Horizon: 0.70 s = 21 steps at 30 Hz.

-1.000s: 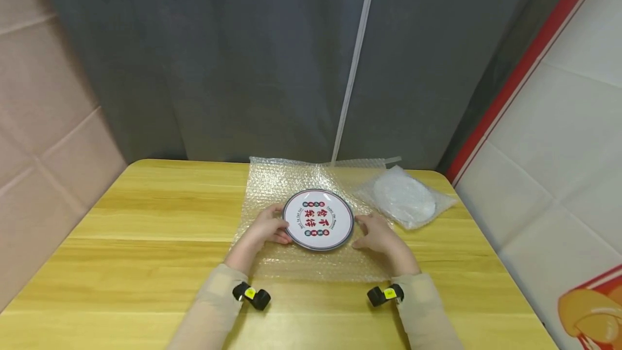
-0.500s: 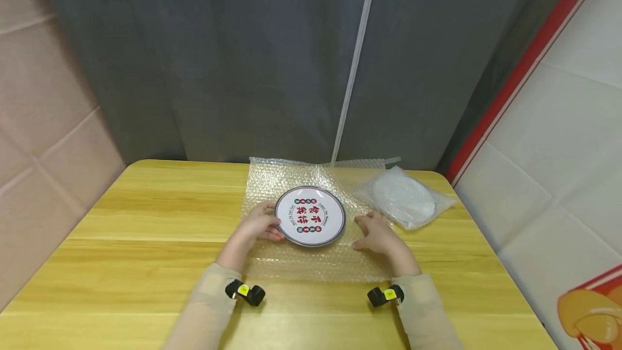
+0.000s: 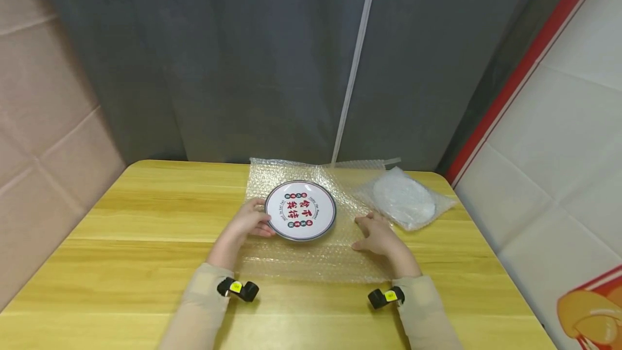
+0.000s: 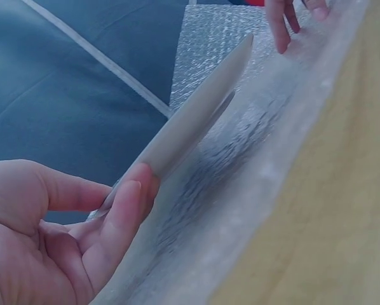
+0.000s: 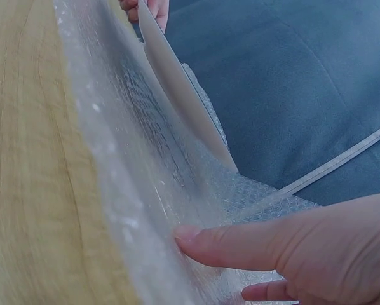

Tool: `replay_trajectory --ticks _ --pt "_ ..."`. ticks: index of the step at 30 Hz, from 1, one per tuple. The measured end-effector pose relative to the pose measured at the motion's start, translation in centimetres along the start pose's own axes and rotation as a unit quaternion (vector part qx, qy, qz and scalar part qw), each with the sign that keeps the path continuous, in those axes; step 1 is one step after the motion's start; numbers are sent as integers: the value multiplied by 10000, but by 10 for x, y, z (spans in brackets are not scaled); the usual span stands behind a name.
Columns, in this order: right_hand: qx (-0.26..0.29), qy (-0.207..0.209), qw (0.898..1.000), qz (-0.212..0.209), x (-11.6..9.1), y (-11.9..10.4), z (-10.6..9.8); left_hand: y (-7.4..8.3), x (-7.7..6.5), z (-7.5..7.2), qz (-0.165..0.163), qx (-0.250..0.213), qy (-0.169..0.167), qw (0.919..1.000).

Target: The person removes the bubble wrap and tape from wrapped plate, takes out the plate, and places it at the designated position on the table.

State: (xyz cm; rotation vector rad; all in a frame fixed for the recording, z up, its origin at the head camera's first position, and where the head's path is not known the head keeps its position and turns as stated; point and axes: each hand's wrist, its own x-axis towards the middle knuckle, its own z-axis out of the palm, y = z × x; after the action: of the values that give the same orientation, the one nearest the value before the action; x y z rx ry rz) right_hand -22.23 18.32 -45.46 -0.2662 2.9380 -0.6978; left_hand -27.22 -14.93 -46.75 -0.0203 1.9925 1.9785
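Observation:
A round white plate [image 3: 300, 210] with a dark rim and red printed characters is near the middle of the head view. My left hand [image 3: 249, 219] pinches its left edge, thumb on one face and fingers on the other, as the left wrist view shows. There the plate [image 4: 183, 127] looks raised at a slant over a sheet of bubble wrap [image 4: 241, 146]. My right hand [image 3: 381, 237] rests on the right part of the bubble wrap [image 3: 311, 263], apart from the plate, its thumb [image 5: 222, 246] touching the wrap.
A clear bubble-wrap bag [image 3: 405, 199] with a round pale thing inside lies at the back right of the wooden table [image 3: 160, 220], overlapping the sheet. A grey curtain [image 3: 233, 69] hangs behind the table's far edge. Walls stand on both sides.
My left hand has carried the plate to the left and slightly away from me, off from my right hand. The right hand has stayed in place on the bubble wrap.

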Motion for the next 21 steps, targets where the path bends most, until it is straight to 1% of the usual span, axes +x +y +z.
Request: replay_trajectory --ticks 8,14,21 --pt "-6 -30 10000 81 0 0 0 5 -3 -12 -76 -48 54 9999" --pt "-6 -46 10000 40 -1 1 0 9 -5 -20 -86 -47 90 9999" --pt "26 -90 10000 12 -1 2 0 14 -10 -35 -3 -239 122 9996"
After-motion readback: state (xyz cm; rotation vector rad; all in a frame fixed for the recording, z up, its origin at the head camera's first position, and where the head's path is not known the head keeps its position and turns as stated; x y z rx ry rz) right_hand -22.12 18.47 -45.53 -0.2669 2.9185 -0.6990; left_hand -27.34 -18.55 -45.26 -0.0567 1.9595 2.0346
